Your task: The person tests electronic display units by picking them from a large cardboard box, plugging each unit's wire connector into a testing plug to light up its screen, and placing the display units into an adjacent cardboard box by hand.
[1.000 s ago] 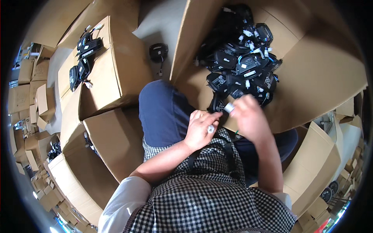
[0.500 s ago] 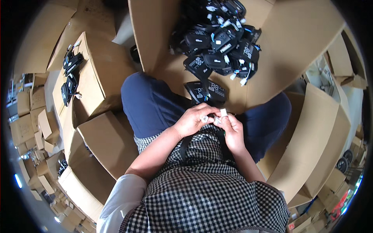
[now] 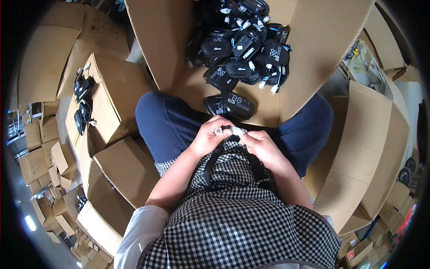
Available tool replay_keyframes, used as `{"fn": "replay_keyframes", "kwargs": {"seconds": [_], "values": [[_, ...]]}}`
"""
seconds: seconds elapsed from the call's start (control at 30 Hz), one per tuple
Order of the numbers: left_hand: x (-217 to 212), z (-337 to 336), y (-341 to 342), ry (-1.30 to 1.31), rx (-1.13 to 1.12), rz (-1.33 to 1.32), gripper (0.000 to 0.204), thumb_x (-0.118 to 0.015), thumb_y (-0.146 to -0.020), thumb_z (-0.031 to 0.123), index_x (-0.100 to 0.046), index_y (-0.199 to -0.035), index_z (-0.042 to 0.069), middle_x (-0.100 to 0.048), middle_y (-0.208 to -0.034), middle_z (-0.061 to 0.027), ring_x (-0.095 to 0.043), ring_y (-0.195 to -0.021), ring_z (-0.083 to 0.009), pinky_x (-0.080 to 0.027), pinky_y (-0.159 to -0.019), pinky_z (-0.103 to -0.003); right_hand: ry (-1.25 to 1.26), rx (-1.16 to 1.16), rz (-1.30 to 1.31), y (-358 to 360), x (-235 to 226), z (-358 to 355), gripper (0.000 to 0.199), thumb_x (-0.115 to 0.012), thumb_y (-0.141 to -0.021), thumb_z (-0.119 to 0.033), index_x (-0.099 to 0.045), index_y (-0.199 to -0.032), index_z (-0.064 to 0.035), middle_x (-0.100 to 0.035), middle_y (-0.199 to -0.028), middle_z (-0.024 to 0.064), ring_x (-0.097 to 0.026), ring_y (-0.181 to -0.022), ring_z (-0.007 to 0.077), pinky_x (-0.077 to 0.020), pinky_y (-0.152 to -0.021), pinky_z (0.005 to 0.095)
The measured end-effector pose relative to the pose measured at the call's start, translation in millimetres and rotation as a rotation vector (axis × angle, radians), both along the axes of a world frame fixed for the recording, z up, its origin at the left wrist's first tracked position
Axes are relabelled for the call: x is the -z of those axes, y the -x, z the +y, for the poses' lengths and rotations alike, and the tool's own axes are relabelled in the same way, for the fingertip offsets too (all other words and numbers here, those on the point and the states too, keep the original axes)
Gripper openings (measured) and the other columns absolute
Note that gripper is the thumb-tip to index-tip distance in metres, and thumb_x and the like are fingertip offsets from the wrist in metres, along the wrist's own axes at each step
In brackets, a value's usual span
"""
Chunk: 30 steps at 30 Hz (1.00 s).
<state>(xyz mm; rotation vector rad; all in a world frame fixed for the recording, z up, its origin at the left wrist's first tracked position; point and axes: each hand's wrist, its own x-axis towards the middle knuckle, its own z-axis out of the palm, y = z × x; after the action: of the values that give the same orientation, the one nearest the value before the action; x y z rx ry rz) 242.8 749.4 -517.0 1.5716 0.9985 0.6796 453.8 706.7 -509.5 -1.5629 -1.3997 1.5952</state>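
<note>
Above my lap, my left hand [image 3: 208,138] is closed, pinching a small white plug connector [image 3: 218,131] that sticks out between thumb and fingers. My right hand [image 3: 260,144] is closed too, its thumb and fingertips on a whitish piece [image 3: 237,131] that spans the gap between both hands. Whether that piece is a sleeve or wiring, I cannot tell. Just beyond my hands, two black digital display units [image 3: 239,105] lie overlapping at the near end of an open carton [image 3: 179,85]. Farther in is a heap of similar units [image 3: 246,47] with white plugs and thin coloured wires.
On a closed carton [image 3: 103,96] at my left lie several more black units [image 3: 82,89]. Open cartons stand near my left arm [image 3: 125,168] and at my right [image 3: 354,148]. Stacked boxes [image 3: 38,163] fill the far left. My knees flank the carton's near end.
My hands have turned and drawn slightly apart, with the whitish piece now stretched between them. The upright white plug at my right fingertips no longer shows. The view has shifted a little.
</note>
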Motion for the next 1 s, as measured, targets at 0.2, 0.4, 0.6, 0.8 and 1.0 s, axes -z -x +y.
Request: {"fn": "replay_keyframes", "kwargs": {"seconds": [0.2,0.4,0.6,0.8,1.0], "values": [[-5,2,1,0.126,0.063,-0.011,0.018,-0.068,-0.086,0.014,-0.068,-0.101,0.005,-0.065,-0.093,-0.0054,-0.057,-0.083,-0.0159,-0.046,-0.075,-0.029,0.79,0.18,0.823,-13,-14,3,0.024,-0.056,-0.094,-0.021,-0.057,-0.078,-0.0022,-0.037,-0.053,-0.0086,-0.028,-0.041,-0.0004,-0.0182,-0.037,0.0196],[-5,-2,0,0.065,0.068,-0.098,0.02,-0.07,-0.083,0.014,-0.069,-0.101,0.004,-0.066,-0.093,-0.0051,-0.058,-0.083,-0.0165,-0.047,-0.076,-0.029,0.8,0.224,0.924,-4,-8,-5,0.025,-0.057,-0.093,-0.022,-0.057,-0.078,-0.0016,-0.038,-0.052,-0.0079,-0.029,-0.041,0.0005,-0.0177,-0.037,0.0196],[-28,11,3,0.066,0.266,0.179,0.039,-0.077,-0.075,0.019,-0.065,-0.11,0.008,-0.061,-0.092,-0.0061,-0.058,-0.084,-0.0214,-0.047,-0.074,-0.032,0.645,0.017,0.631,-6,-21,14,0.028,-0.057,-0.093,-0.027,-0.06,-0.078,-0.0035,-0.041,-0.055,-0.0066,-0.031,-0.045,0.0023,-0.0219,-0.042,0.022],[-37,16,10,-0.249,0.077,0.456,0.018,-0.078,-0.069,0.015,-0.066,-0.083,0.011,-0.06,-0.074,-0.0045,-0.061,-0.071,-0.0251,-0.047,-0.064,-0.036,-0.065,0.188,-0.692,-5,-5,97,0.026,-0.051,-0.092,-0.029,-0.069,-0.091,-0.0102,-0.068,-0.086,0.0075,-0.064,-0.088,0.0306,-0.0467,-0.074,0.0443],[-75,27,4,-0.279,0.174,0.357,0.02,-0.078,-0.068,0.019,-0.068,-0.084,0.012,-0.066,-0.083,-0.0013,-0.061,-0.083,-0.0216,-0.045,-0.076,-0.035,-0.079,0.113,-1.129,-24,88,138,0.023,-0.057,-0.084,-0.025,-0.072,-0.098,-0.0141,-0.059,-0.115,0.0077,-0.05,-0.111,0.0333,-0.0371,-0.096,0.0478]]}}
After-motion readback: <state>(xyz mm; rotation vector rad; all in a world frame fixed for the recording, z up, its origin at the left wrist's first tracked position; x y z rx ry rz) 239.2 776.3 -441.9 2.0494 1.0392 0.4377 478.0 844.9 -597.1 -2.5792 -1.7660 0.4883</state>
